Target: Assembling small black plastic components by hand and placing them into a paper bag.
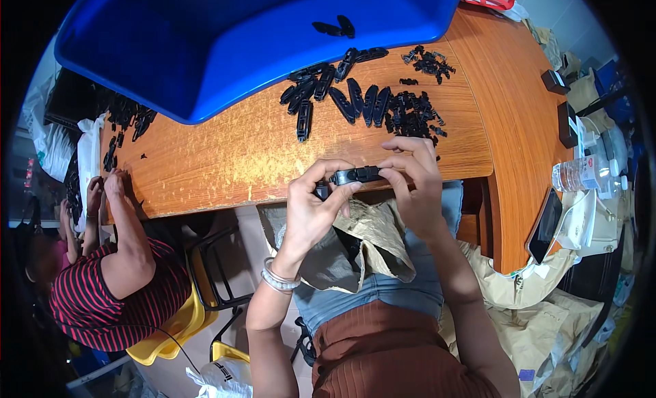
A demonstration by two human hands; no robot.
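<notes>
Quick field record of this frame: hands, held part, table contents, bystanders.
left hand: grips one end of the black plastic part
right hand: pinches the part's other end
wooden table: long black clips in a loose row, small black pieces heaped beside them
blue bin: two clips inside
co-worker: striped shirt, at the table's left
water bottle: lying at right

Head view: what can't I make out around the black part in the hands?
- Black plastic part: its middle shows; both ends are covered by the left hand and right hand.
- Small black pieces on the wooden table: too small to tell shapes.
- Blue bin: cut off by the top edge.
</notes>
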